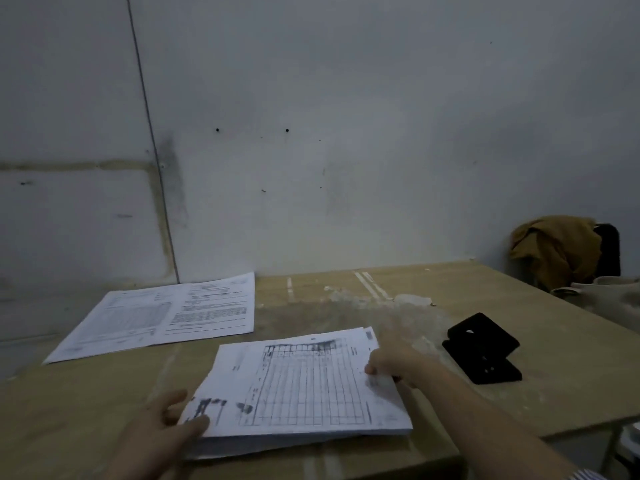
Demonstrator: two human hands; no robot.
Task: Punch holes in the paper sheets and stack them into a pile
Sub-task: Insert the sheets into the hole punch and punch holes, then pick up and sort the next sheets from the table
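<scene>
Left grip (166, 422) and right grip (389, 362) pinching paper stack (304, 386); black punch (483, 348) beside, loose sheets (156, 317) beyond.

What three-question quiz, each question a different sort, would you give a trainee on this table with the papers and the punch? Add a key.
1. True or false: the black hole punch lies left of the paper stack.
2. The right hand touches: A the stack's right edge; B the hole punch; C nothing.
3. Short answer: which corner of the stack does the left hand hold?
Key: 1 false, it lies to the right of the stack. 2 A. 3 The near left corner.
</scene>
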